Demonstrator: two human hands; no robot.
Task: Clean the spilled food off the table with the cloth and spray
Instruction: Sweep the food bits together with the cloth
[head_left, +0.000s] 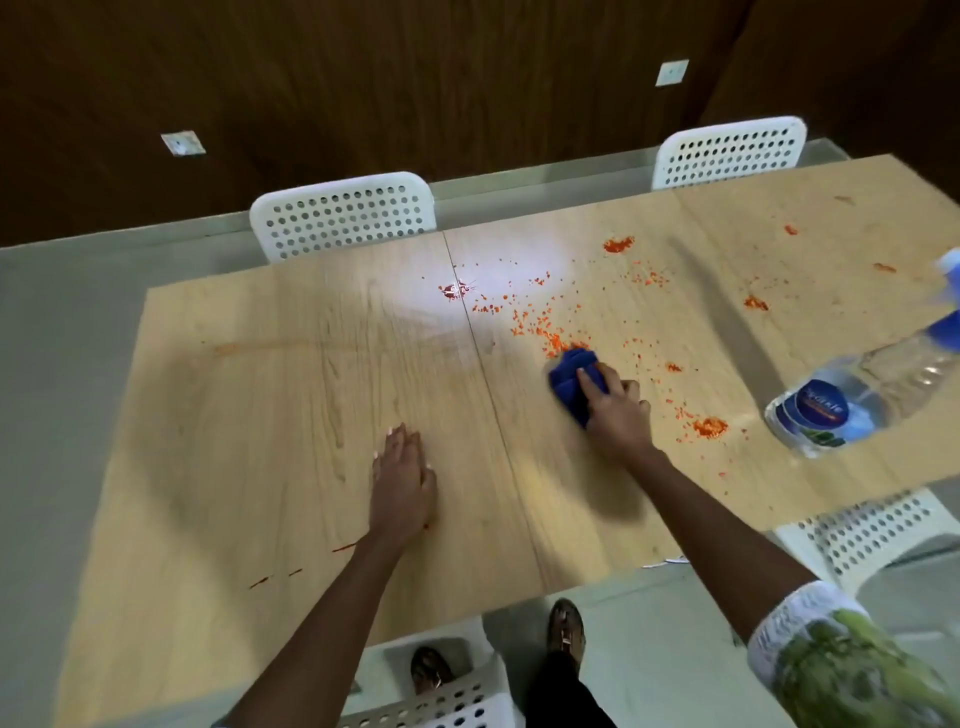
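— Feet and a white basket (441, 696) show at the bottom, under the near edge of the counter (249, 415). What is the person doing?

— Wiping. Their right hand (615, 410) grips a blue cloth (574, 376) and presses it on the counter, near the middle. The fingers curl over the cloth.

— And the other one?

— Their left hand (402, 478) lies flat on the wood with straight fingers, holding nothing. It rests closer to the near edge.

— Where is the mess?

— Orange crumbs (550, 332) touch the far side of the cloth and spread toward the far edge. More small piles (709, 427) sit to the right of the right hand, toward the right edge. So I think the cloth has to push away and to the right. The right hand is the nearer one to all of it.

— Is there a spray?

— A clear spray bottle (852, 400) stands by the right edge, well apart from the cloth.

— How does the counter look?

— Pale wood with a seam down the middle and a bright shine. The left half looks mostly clean, with a few red streaks (270, 578). White chairs with holes (343, 215) stand at the far edge, by a dark wood wall.
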